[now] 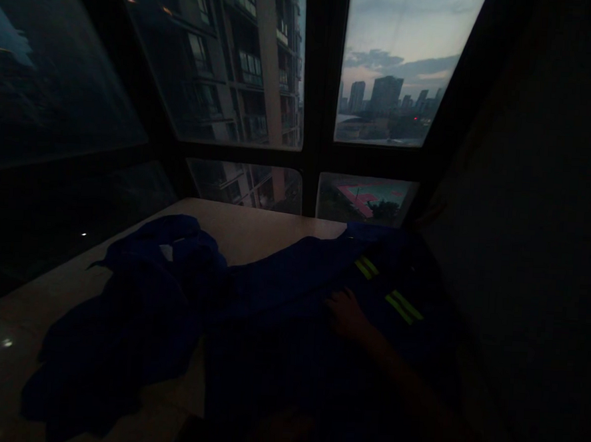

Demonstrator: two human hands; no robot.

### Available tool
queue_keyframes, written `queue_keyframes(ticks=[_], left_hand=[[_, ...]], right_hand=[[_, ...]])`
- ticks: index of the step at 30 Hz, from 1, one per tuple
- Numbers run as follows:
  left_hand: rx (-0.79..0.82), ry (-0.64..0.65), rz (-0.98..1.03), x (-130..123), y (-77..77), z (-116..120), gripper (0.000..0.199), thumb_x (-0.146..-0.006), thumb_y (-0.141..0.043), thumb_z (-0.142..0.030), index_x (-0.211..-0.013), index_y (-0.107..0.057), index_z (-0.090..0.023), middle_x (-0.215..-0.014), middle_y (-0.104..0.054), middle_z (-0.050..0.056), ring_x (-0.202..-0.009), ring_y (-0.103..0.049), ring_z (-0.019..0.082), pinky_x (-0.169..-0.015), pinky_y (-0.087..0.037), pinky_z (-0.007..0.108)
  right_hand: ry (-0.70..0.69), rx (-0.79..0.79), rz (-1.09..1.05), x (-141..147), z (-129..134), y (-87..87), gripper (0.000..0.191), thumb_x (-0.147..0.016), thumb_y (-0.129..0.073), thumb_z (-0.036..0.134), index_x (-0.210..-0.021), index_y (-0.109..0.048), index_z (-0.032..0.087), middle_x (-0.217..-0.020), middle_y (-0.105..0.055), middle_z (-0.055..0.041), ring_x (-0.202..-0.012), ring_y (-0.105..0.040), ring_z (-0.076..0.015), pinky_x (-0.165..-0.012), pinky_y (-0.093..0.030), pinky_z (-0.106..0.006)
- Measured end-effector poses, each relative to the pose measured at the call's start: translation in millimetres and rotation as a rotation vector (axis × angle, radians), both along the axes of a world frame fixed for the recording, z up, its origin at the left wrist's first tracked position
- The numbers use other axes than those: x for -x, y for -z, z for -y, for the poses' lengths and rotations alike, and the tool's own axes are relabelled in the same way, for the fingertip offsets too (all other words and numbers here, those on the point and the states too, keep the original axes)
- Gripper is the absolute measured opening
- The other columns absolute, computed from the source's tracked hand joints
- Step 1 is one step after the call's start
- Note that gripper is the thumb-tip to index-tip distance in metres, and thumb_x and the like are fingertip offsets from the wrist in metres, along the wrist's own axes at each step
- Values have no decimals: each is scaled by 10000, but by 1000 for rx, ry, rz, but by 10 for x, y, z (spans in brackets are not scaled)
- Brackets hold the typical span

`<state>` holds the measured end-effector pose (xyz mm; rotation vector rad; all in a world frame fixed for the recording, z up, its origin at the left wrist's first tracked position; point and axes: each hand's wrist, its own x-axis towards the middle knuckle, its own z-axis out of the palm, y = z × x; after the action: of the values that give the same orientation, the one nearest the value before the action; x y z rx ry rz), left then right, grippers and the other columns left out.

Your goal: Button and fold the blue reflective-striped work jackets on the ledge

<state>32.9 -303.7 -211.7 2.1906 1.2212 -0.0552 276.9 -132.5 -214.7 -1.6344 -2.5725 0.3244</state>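
The scene is very dark. A blue work garment [282,280] with yellow-green reflective stripes lies spread over a pale ledge [259,235]; its exact cut is lost in shadow. My right hand [347,312] rests on its middle, left of the stripes, with its fingers curled against the cloth. At the bottom edge, my left hand [287,434] shows only as a faint shape over the near part of the garment, its fingers unreadable. A second blue garment [145,298], crumpled, with a small white label, lies to the left.
Dark-framed windows [319,159] rise behind the ledge and along the left side, with buildings and a dusk sky outside. A dark wall [525,228] closes off the right. Bare ledge shows at the far left.
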Motion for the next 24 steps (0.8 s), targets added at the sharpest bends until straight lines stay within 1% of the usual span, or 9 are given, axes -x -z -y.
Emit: queue_keyframes(ticks=[3,5,8,10,12,14,17,20,24], left_hand=[[-358,-166,28,56,11,-131,380,-906,-523,-265,-1272,-617,-308,-1310,-652,57,-1185,-625,255,-988,-536,399],[-553,-240,25,48,34,-292,377,-913,-492,-224,-1262,-624,-278,-1287,-662,73,-1166,-634,259,-977,-543,434],[-740,-260,-2,-2,58,-569,366,-889,-505,-184,-1225,-642,-229,-1246,-675,104,-1129,-645,284,-946,-547,491],[-787,-235,-27,-29,92,-701,351,-871,-515,-153,-1187,-657,-210,-1202,-694,110,-1087,-661,282,-918,-555,491],[-789,-194,-43,-32,150,-754,349,-860,-516,-124,-1164,-662,-211,-1157,-711,99,-1048,-676,262,-897,-563,463],[-793,-156,-44,-10,221,-737,354,-855,-514,-110,-1161,-659,-215,-1129,-720,89,-1018,-683,245,-880,-570,437],[-807,-123,-43,39,310,-640,384,-840,-515,-100,-1186,-642,-209,-1158,-709,94,-1033,-678,248,-877,-573,431],[-808,-110,-61,68,366,-534,444,-818,-519,-87,-1227,-620,-224,-1225,-681,96,-1089,-658,260,-902,-569,435],[-805,-110,-83,63,386,-471,441,-833,-510,-98,-1240,-613,-233,-1270,-657,105,-1144,-633,272,-932,-555,448]], right_hand=[[-29,-5,26,-124,122,-30,267,-903,-438,158,-1016,-678,179,-1076,-638,-115,-1015,-575,-227,-935,-403,-378],[-26,-24,18,-220,251,-2,251,-909,-434,152,-966,-677,181,-1042,-635,-105,-965,-577,-213,-849,-425,-332],[-19,-36,-42,-355,459,120,233,-918,-440,152,-945,-669,182,-1035,-632,-93,-950,-576,-199,-833,-440,-312],[-15,-26,-131,-430,566,222,226,-942,-441,188,-976,-665,184,-1060,-631,-90,-978,-577,-196,-858,-455,-311],[-15,-28,-239,-486,624,306,224,-957,-448,218,-1037,-656,189,-1113,-624,-90,-1035,-573,-193,-906,-461,-316],[-17,-29,-321,-517,634,354,225,-959,-454,219,-1073,-647,196,-1134,-620,-87,-1062,-570,-186,-931,-462,-315],[0,-11,-357,-522,570,358,222,-955,-446,200,-1037,-652,198,-1081,-634,-75,-1020,-586,-176,-902,-473,-300],[59,-15,-295,-523,422,313,239,-954,-434,197,-1020,-664,200,-1064,-648,-69,-995,-599,-171,-882,-471,-284],[190,-106,-21,-655,101,216,260,-947,-450,225,-1043,-692,211,-1144,-654,-87,-1056,-585,-198,-910,-443,-292]])
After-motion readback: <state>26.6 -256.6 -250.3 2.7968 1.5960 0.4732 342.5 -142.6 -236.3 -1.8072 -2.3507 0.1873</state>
